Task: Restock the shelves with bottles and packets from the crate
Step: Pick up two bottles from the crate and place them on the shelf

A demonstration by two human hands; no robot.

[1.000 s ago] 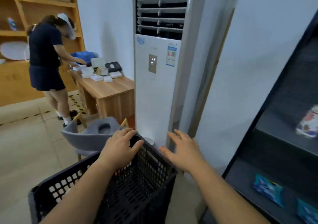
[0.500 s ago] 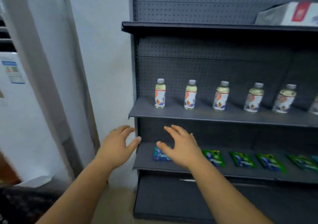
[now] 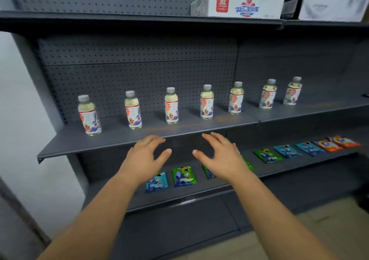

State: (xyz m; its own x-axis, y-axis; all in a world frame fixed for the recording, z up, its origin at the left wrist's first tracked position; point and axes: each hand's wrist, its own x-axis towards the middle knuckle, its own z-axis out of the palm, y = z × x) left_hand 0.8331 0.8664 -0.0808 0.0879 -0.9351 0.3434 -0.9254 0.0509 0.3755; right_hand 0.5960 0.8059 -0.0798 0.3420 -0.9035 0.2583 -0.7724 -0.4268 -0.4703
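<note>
A dark grey shelf unit fills the view. Its middle shelf (image 3: 151, 138) carries several pale drink bottles in a row, the leftmost bottle (image 3: 89, 116) near the left end. The lower shelf (image 3: 199, 191) holds several flat packets, among them a blue packet (image 3: 156, 182) and a green packet (image 3: 184, 177). My left hand (image 3: 144, 159) and my right hand (image 3: 220, 156) hover side by side in front of the middle shelf's edge, fingers spread, holding nothing. The right hand hides part of another packet. The crate is out of view.
A white carton (image 3: 237, 5) with red and blue print sits on the top shelf (image 3: 139, 20), with a grey box (image 3: 335, 0) to its right. A pale wall (image 3: 22, 120) borders the unit on the left. Tan floor (image 3: 299, 239) shows at bottom right.
The view has swung right from the black crate and the air conditioner to the shelf front. Both hands left the crate rim and stay raised and empty.
</note>
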